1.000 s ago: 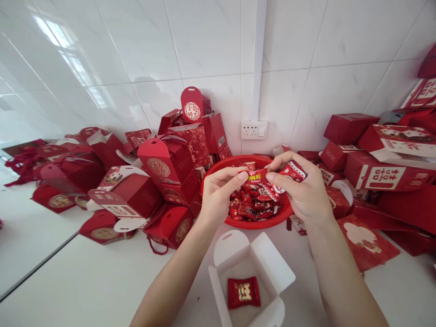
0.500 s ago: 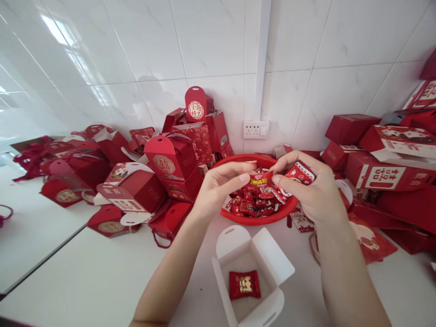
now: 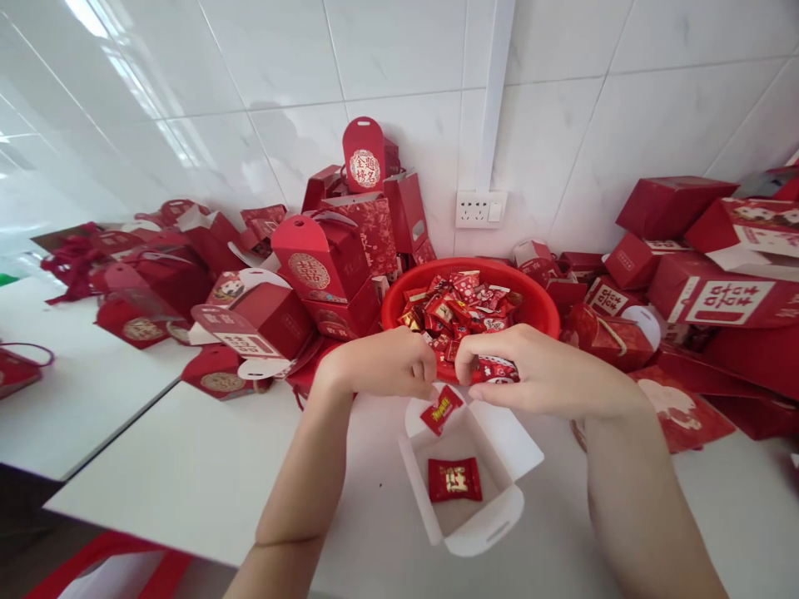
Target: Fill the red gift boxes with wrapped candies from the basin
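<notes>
My left hand point(image 3: 390, 363) is closed, its fingertips at the edge of a small red candy with yellow lettering point(image 3: 442, 409). That candy is tilted over the back flap of an open white-lined box point(image 3: 430, 520). Inside the box, a red candy with gold print point(image 3: 455, 480) lies flat on the bottom. My right hand point(image 3: 537, 368) is curled, with a red-and-white patterned candy point(image 3: 498, 368) partly hidden under its fingers. Just behind both hands stands a red basin point(image 3: 545, 299) heaped with wrapped candies point(image 3: 459, 304).
Red gift boxes point(image 3: 321, 258) are piled left of the basin, and more red boxes point(image 3: 717, 291) are stacked at the right. A tiled wall with a socket point(image 3: 480, 210) closes off the back. A gap point(image 3: 118, 428) runs between the white tabletops at the left.
Both hands have come down and nearer from above the basin to the back of the open box. The yellow-lettered candy has come along, and my right fingers have parted from it.
</notes>
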Motion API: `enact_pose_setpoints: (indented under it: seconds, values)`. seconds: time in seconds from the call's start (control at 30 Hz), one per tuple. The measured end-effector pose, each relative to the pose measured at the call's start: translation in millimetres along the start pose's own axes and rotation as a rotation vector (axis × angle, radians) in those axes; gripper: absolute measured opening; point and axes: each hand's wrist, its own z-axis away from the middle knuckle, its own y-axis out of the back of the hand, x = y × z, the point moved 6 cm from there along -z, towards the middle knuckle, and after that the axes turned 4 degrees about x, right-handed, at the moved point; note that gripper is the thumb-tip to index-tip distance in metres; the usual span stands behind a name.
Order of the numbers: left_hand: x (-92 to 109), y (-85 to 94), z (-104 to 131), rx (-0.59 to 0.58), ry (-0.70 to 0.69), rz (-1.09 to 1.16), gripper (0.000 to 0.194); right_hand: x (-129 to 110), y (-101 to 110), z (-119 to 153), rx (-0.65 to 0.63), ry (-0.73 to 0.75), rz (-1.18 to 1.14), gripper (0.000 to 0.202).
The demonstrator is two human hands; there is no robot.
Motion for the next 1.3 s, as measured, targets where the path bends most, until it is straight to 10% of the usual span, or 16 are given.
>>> enact_pose_setpoints:
  seconds: [0.23, 0.47, 0.97, 1.3]
  values:
    - [-0.1, -13.7, -17.7, -0.078, 0.024, -0.125, 0.016, 0.4, 17.2, 8.7, 0.186, -0.077, -0.128, 0.007]
    - [11.2, 1.6, -23.3, 0.245, -0.11, -0.038, 0.017, 11.2, 33.9, 7.0, 0.444, -0.116, -0.125, 0.02]
    - [-0.5, 25.4, -9.2, 0.403, -0.13, -0.018, 0.018, 9.1, -21.4, -14.0, -0.032, -0.104, -0.153, 0.028]
    - [14.1, 34.1, 0.9, 0.549, -0.237, 0.103, 0.021, 28.7, 0.8, -15.1, 0.388, -0.203, -0.746, 0.031]
